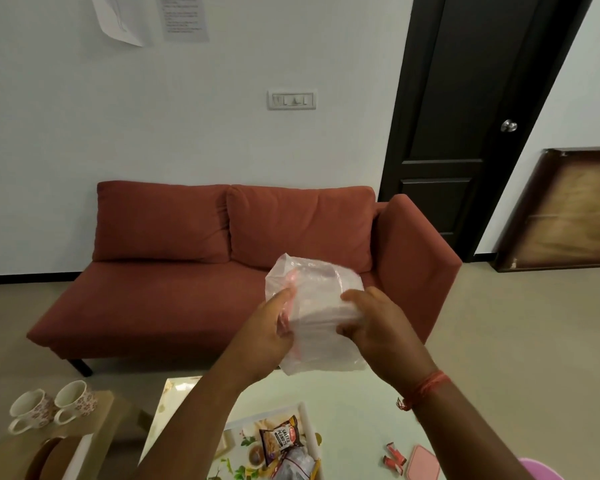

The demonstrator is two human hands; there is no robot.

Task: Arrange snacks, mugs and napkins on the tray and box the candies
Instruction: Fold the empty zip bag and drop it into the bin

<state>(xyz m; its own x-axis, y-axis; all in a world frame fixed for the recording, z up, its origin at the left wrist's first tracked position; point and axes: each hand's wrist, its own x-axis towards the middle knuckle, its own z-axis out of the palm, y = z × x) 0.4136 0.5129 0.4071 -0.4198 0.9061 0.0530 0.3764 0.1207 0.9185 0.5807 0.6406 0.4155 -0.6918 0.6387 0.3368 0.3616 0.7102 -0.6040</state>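
A clear plastic pack of napkins (314,313), w/ a pink-red strip on its left edge, is held up in mid-air above the far edge of the pale table (354,403), approx. centre of view. It is clamped from both sides: left hand (267,337) w/ thumb raised against the film and fingers curled under, right hand (371,323) w/ fingers closed over the stack's right end. Near and below, a flowered tray (303,415) is seen holding a snack packet (279,438) marked "SALTED PEANUTS"; other packets beside it can't be read. Red candies (394,457) and a pink box lid (423,464) lie on the table to the right, well apart from the tray. Two floral mugs (51,407) stand at near left on a wooden surface, not yet on the tray. Risk, as judged: loose, slippery film could slide in the grip, or be torn too wide, and napkins be spilled onto table or floor. Wall papers at far left are illegible.
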